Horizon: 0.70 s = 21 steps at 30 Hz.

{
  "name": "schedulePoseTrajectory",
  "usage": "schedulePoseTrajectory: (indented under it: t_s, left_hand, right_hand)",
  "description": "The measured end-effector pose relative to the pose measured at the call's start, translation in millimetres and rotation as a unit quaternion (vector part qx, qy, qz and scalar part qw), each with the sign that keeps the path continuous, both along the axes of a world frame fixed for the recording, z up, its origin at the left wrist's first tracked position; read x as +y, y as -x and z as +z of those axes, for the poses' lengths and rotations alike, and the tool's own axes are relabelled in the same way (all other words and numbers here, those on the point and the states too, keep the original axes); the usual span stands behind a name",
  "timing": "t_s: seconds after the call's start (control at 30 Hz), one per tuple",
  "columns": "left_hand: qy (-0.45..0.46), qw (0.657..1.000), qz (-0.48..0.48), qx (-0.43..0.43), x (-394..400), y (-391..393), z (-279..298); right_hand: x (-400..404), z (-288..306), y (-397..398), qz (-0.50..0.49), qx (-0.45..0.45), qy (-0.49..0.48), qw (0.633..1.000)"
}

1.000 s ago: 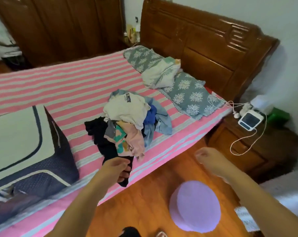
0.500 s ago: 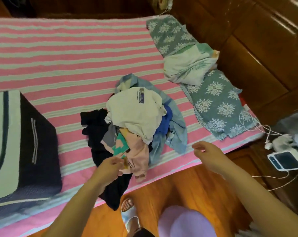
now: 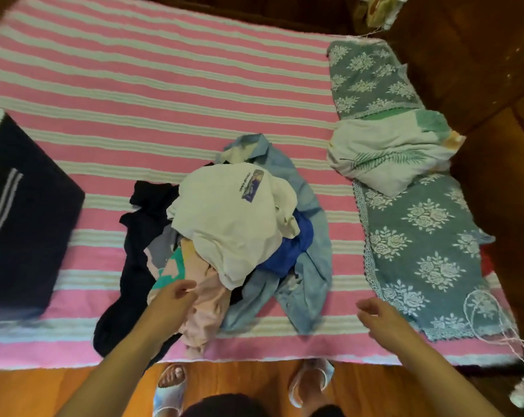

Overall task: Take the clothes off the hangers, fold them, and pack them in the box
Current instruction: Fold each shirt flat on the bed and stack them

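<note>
Clothes (image 3: 233,233) lie heaped mid-bed near the front edge, within reach of both hands. Left hand (image 3: 176,299) rests on the pink garment (image 3: 206,305), fingers curled; whether it grips cloth cannot be told. Right hand (image 3: 375,311) hovers loosely spread, holding nothing, apparently ready to assist. Box (image 3: 23,218) sits left on the bed (image 3: 134,85). No hangers are visible.

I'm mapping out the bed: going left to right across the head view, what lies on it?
dark storage box → black garment → cream T-shirt → light blue shirt → floral grey-green cloth
</note>
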State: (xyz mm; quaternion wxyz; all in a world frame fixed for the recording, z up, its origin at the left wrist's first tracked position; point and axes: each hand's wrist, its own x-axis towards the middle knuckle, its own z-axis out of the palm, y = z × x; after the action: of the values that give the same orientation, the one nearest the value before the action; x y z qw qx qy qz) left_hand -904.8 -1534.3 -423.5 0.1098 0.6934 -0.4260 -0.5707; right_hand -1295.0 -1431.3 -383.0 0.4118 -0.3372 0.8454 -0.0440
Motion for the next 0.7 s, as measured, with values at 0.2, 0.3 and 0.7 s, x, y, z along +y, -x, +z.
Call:
schedulePoseTrajectory:
  t_s: [0.2, 0.3, 0.7]
  left_hand:
    - [0.025, 0.986, 0.155, -0.052, 12, 67, -8]
    - [0.128, 0.976, 0.162, -0.074, -46, 90, -11]
    - [0.180, 0.971, 0.024, -0.155, -111, 103, -40]
  right_hand:
    - [-110, -50, 32, 0.113, -0.050, -0.014, 0.992]
    - [-152, -54, 24, 0.122, -0.065, 0.038, 0.990]
    - [-178, -62, -53, 0.188, -0.145, 0.092, 0.967]
